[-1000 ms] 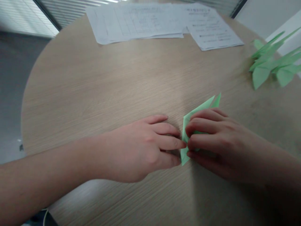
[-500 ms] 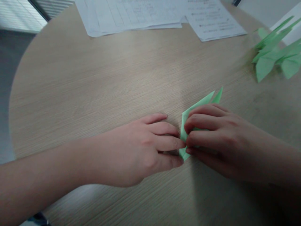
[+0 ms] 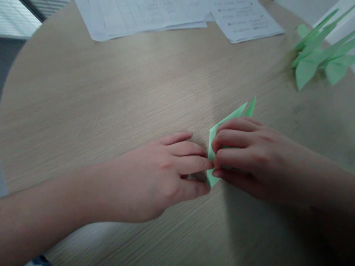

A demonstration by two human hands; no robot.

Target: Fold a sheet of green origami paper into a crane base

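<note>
A light green piece of folded origami paper (image 3: 227, 117) lies on the wooden table, with two pointed tips showing at its upper right. My left hand (image 3: 172, 168) comes in from the left; its thumb and index finger grip the paper's lower left corner, while the other fingers rest loosely beside its edge. Over the middle of the paper is my right hand (image 3: 249, 157), fingers bent and drawn together, with the thumb and index fingertip closed on it near the left edge. Much of the paper is hidden under this hand.
Several finished green origami pieces (image 3: 307, 68) stand at the upper right, partly cut off by the frame. Printed sheets (image 3: 149, 16) and another printed stack (image 3: 246, 22) lie along the far side of the round wooden table (image 3: 111, 96). Its curved edge shows at the left.
The whole view has shifted slightly, so table, papers and hands appear a little further left and up. Both hands keep nearly the same hold on the folded paper.
</note>
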